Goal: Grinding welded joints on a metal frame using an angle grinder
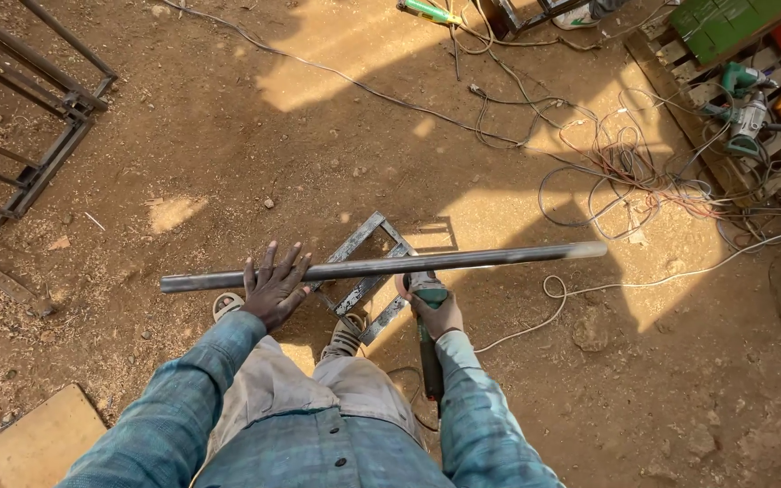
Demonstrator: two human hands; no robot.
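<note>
A long dark metal pipe (463, 260) lies crosswise on a small metal frame stand (374, 237) over the dirt ground. My left hand (273, 285) rests flat on the pipe near its left part, fingers spread. My right hand (434, 312) grips a green-bodied angle grinder (430, 348), its head just under the pipe's middle. The grinder's disc is hidden behind my hand and the pipe. My feet stand beside the stand's legs.
A tangle of cables (621, 167) covers the ground at the upper right, beside a wooden pallet (680, 68) with several power tools. A welded metal frame (42, 117) lies at the left. A board (33, 443) sits at the lower left.
</note>
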